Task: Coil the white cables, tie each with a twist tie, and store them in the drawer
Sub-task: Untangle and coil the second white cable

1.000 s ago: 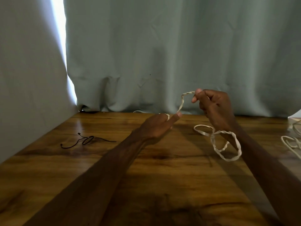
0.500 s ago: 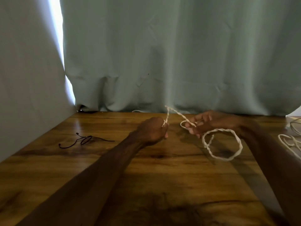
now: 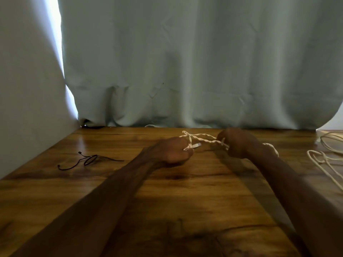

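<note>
White cable stretches between both fists above the table: left hand grips its plug end, right hand clutches the coil.

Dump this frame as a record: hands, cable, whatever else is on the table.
left hand: grips cable near its plug end
right hand: grips same cable
cable: white, twisted, spans between the hands
black tie: loose on table, left of the hands
other cables: white, uncoiled, far right
drawer: not in view
</note>
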The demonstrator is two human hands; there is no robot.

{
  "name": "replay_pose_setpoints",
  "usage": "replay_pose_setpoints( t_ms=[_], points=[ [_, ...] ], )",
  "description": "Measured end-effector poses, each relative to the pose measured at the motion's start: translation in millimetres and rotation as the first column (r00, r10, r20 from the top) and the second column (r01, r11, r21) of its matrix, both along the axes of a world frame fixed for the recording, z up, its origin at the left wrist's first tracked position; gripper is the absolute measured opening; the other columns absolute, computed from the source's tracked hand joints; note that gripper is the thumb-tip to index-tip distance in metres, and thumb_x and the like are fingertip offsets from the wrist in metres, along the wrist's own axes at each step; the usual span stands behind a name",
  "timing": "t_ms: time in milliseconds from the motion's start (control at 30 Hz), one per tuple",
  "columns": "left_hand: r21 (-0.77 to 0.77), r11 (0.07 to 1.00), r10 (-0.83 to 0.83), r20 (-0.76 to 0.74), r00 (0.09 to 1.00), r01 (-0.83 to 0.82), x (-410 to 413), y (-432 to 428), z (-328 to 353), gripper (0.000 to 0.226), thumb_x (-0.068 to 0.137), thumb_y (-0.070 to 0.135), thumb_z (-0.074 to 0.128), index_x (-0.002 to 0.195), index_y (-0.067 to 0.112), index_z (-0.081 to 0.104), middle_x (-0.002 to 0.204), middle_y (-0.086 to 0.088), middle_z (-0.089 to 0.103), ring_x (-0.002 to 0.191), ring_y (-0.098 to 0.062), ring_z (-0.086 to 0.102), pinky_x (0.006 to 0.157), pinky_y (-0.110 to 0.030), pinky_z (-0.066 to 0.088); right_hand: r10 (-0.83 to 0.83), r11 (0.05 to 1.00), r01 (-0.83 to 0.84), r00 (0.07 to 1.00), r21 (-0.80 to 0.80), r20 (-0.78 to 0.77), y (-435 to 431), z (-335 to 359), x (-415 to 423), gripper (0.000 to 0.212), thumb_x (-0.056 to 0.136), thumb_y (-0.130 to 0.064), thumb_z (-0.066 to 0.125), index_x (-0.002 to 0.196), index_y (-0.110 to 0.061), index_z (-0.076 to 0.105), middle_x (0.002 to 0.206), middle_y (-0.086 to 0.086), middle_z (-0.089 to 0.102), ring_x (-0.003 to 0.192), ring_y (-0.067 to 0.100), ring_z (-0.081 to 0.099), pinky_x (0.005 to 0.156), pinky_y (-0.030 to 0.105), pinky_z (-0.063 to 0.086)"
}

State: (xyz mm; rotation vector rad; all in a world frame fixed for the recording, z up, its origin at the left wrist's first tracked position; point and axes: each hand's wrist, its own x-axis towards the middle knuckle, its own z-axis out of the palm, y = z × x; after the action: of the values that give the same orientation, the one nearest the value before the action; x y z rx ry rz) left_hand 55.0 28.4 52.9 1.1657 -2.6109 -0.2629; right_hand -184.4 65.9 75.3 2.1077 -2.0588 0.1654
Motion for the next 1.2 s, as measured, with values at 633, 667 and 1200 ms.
replay_pose_setpoints(
  t_ms=[633, 667, 1200],
  points=[
    [0.030, 0.981, -0.184, -0.195, 0.963, 0.193, -24.5, 26.0, 1.2, 0.031, 0.093, 0.028, 0.062, 0.066, 0.016, 0.055, 0.070, 0.001, 0.059, 0.064, -0.014, 0.057, 0.060, -0.038, 0.048, 0.558, 0.821, -0.373, 0.687, -0.432, 0.466, 18.3, 20.2, 31.2, 0.027, 0.099, -0.030, 0.067, 0.075, -0.041, 0.076, 0.081, -0.001, 0.078, 0.082, 0.023, 0.075, 0.078, 0.043, 0.057],
    [0.088, 0.971, -0.196, -0.244, 0.950, 0.223, -28.9, 30.0, 1.6, 0.031, 0.093, 0.026, 0.064, 0.066, 0.014, 0.056, 0.070, 0.001, 0.059, 0.063, -0.012, 0.056, 0.060, -0.035, 0.046, 0.568, 0.800, -0.341, 0.697, -0.494, 0.438, 17.8, 21.6, 26.5, 0.030, 0.101, -0.031, 0.063, 0.075, -0.039, 0.075, 0.077, -0.001, 0.076, 0.077, 0.020, 0.073, 0.073, 0.040, 0.056],
    [0.273, 0.237, 0.274, -0.939, 0.206, 0.932, -33.8, 24.7, 38.3, 0.032, 0.099, 0.020, 0.042, 0.095, 0.007, 0.071, 0.043, 0.012, 0.026, 0.036, -0.006, 0.017, 0.043, -0.022, 0.014, 0.335, 0.932, -0.353, 0.744, -0.085, 0.578, 8.6, -6.8, 24.7, 0.020, 0.095, -0.010, 0.069, 0.080, -0.006, 0.081, 0.069, -0.003, 0.075, 0.053, -0.006, 0.059, 0.057, 0.009, 0.041]
  ],
)
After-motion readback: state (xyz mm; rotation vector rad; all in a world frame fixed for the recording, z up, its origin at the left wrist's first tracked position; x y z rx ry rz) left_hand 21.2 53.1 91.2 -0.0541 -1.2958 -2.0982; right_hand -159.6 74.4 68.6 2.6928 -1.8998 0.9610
